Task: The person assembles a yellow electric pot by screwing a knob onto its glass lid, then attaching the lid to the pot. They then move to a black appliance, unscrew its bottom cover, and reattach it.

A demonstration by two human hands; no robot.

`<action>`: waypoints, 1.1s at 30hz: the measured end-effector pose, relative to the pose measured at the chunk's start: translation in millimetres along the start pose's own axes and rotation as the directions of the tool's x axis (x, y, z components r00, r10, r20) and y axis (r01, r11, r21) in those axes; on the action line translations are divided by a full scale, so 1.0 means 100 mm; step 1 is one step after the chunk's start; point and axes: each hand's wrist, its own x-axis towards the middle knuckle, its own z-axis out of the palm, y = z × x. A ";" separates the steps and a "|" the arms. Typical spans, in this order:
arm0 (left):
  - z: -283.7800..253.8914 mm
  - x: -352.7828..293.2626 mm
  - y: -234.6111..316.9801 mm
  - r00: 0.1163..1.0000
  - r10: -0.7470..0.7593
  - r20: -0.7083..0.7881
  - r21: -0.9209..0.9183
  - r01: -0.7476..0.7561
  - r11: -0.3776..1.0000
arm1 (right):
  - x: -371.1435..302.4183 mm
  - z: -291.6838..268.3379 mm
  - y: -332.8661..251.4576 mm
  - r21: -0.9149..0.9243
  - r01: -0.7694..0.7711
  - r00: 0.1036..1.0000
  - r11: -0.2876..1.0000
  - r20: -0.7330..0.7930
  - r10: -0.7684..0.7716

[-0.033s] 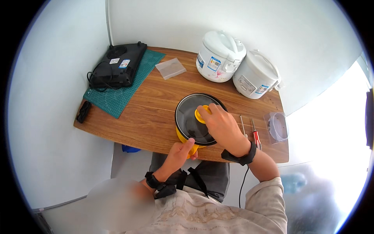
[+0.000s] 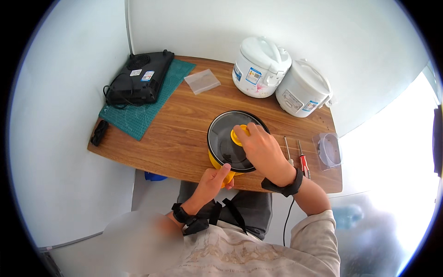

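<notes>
A yellow electric cooking pot stands near the front edge of the table. Its glass lid has a black rim and sits on top of the pot. My right hand is closed on the lid's yellow knob, with the fingers bent round it from above. At the pot's near side, my left hand wraps round the yellow handle, its thumb up against the rim. Most of the handle is hidden by that hand.
Two white rice cookers stand at the back right. A screwdriver and a red-handled tool lie right of the pot, beside a clear plastic tray. A black induction cooker rests on a green cutting mat at left.
</notes>
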 end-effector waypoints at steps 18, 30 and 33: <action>-0.02 0.07 -0.01 0.997 -0.035 -0.067 -0.011 0.035 0.999 | 0.03 -0.01 0.03 0.009 0.003 0.999 1.000 0.052 -0.003; -0.23 0.10 0.16 0.971 -0.038 -0.238 0.086 0.060 0.994 | -0.31 -0.20 0.18 0.521 -0.217 0.947 0.826 -0.093 0.307; -0.44 0.19 0.24 0.964 0.036 -0.264 0.195 0.017 0.981 | -0.62 -0.17 0.20 0.568 -0.424 0.873 0.705 0.050 0.485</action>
